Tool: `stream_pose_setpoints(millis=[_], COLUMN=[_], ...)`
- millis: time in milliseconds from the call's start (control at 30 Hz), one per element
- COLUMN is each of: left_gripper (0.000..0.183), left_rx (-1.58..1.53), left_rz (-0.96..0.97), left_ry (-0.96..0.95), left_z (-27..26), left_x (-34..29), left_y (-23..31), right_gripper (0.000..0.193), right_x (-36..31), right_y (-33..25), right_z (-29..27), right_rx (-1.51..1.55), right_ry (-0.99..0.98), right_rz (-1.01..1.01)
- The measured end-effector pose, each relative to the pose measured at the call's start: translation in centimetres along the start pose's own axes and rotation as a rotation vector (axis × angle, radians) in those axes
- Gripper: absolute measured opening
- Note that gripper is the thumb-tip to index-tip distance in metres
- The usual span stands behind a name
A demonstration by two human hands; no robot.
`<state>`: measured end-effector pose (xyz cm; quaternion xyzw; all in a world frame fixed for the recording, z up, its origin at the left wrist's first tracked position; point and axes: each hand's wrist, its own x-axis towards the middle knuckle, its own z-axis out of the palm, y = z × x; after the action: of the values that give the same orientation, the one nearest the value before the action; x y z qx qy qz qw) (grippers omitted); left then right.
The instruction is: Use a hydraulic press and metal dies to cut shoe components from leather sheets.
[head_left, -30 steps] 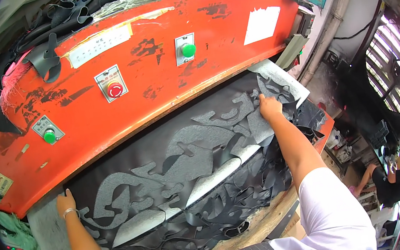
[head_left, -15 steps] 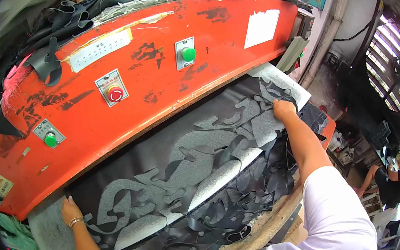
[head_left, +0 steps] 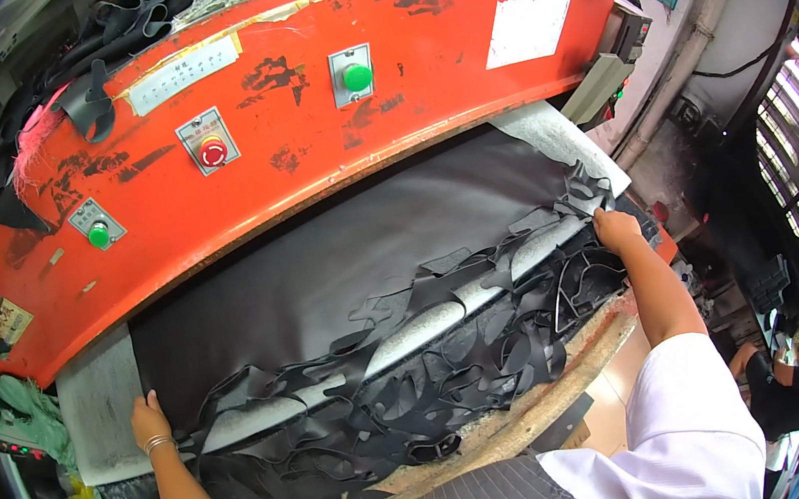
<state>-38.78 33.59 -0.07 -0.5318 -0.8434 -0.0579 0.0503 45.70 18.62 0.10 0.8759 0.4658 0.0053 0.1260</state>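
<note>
A black leather-like sheet (head_left: 319, 250) lies across the pale cutting board (head_left: 101, 400) under the red press. Its far and middle parts are smooth and whole; the near edge is a ragged fringe of cut-out shapes. My left hand (head_left: 150, 422) pinches the sheet's left edge near its front corner. At the right end, my right hand (head_left: 616, 229) closes on the fringe, its fingertips partly hidden. Below the board's front edge, many curled black scraps (head_left: 391, 412) are heaped.
The red press (head_left: 283, 133) spans the far side, with green buttons (head_left: 357, 77) and a red stop button (head_left: 212, 152). A curved wooden edge (head_left: 538, 383) runs in front of me. Green plastic (head_left: 26, 405) hangs at left. Another person (head_left: 796, 389) works far right.
Both hands have drawn the sheet toward me. Smooth material now covers the board where large cut openings showed, and the cut fringe has bunched along the front edge. The view has shifted slightly.
</note>
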Motion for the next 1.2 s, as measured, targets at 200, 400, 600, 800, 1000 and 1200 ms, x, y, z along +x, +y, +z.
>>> stream_pose_setpoints(millis=[200,400,600,800,1000,1200], left_gripper=[0.047,0.063,0.045,0.045,0.048,0.038], left_rx=[0.012,-0.442,-0.261,-0.105,-0.203,-0.526], left_rz=[-0.112,0.466,0.461,0.430,0.246,0.068], left_ry=[0.029,-0.030,-0.280,-0.399,-0.630,-0.786], left_z=[-0.8,-2.0,-2.8,-5.6,-10.7,-16.7], left_x=[-1.4,-9.8,-17.1,-24.5,-28.2,-24.1], left_y=[-2.1,5.0,5.7,0.2,-4.8,-7.3], right_gripper=[0.024,0.035,0.038,0.032,0.025,0.018], right_x=[-1.9,-11.1,-18.0,-17.2,-16.0,-17.8], right_y=[3.3,-0.5,-4.2,-2.9,-1.4,-1.1], right_z=[2.4,-0.6,-0.6,-0.4,0.0,-2.2], right_rx=[0.156,0.382,0.450,0.507,0.595,0.886], right_ry=[0.130,0.486,0.241,0.155,0.171,0.166], right_rz=[0.013,-0.244,-0.425,-0.407,-0.443,-0.276])
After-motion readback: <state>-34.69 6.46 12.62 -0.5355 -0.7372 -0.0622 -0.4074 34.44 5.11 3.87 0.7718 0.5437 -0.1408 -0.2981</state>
